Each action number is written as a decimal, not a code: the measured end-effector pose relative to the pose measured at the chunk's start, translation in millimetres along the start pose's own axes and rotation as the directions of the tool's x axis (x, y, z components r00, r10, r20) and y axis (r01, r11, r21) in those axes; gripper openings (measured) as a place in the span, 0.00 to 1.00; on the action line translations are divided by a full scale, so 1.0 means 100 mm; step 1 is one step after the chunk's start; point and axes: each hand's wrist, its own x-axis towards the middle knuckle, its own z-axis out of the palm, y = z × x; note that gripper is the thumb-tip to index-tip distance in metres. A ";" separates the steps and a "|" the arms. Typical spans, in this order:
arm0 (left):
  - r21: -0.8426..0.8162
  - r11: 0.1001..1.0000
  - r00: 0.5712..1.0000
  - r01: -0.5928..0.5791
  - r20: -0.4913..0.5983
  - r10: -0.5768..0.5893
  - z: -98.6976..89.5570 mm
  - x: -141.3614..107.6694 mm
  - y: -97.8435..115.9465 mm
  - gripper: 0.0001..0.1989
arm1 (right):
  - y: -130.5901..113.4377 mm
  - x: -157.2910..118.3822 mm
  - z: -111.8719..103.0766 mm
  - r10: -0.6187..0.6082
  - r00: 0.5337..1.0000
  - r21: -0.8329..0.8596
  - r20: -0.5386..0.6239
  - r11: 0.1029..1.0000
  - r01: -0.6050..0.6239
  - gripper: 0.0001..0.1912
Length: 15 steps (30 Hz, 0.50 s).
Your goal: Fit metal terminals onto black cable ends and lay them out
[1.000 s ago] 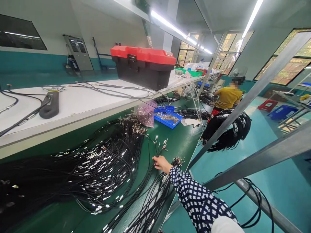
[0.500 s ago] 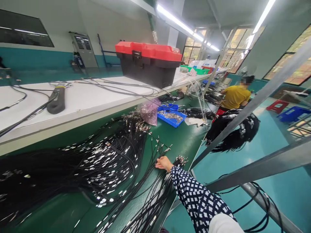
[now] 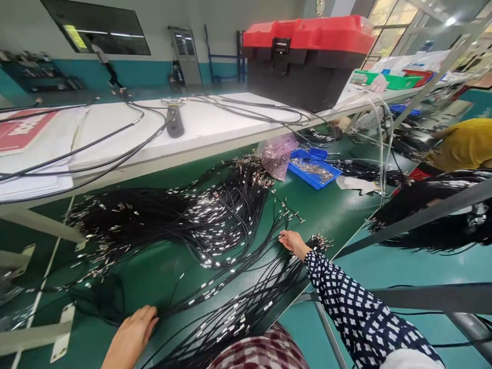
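Note:
My right hand, in a patterned dark sleeve, is closed on a few thin black cables close to their metal-tipped ends. These cables run down and left across the green work surface. At the lower left, my left hand is curled over the same strand of cables, fingers together; its palm side is hidden. In front of me lies a second bundle of black cables with white tags, its metal ends just beyond my right wrist. A large heap of tagged black cables spreads behind both hands.
A blue tray of small metal parts stands beside a pink bag. Above, a white shelf carries a red-and-black toolbox, loose cables and a dark-handled tool. A metal post slants at the right, near a co-worker in yellow.
The view has turned left and down, and my left hand now shows at the lower left on the cables. My right hand keeps its grip near the cable ends.

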 end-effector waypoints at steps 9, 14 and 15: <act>-0.191 0.981 0.989 0.016 -0.144 -0.045 -0.16 -0.17 0.07 0.20 | 0.00 -0.22 0.06 0.188 0.964 -0.169 0.189 0.973 -0.156 0.12; -0.275 0.958 0.979 -0.084 -0.204 0.028 -0.34 -0.25 0.47 0.16 | 0.55 -0.80 0.48 0.367 0.834 -0.205 0.412 0.929 -0.307 0.21; -0.283 0.952 0.975 -0.119 -0.214 0.058 -0.37 -0.27 0.54 0.16 | 0.64 -0.87 0.59 0.364 0.824 -0.168 0.435 0.931 -0.323 0.24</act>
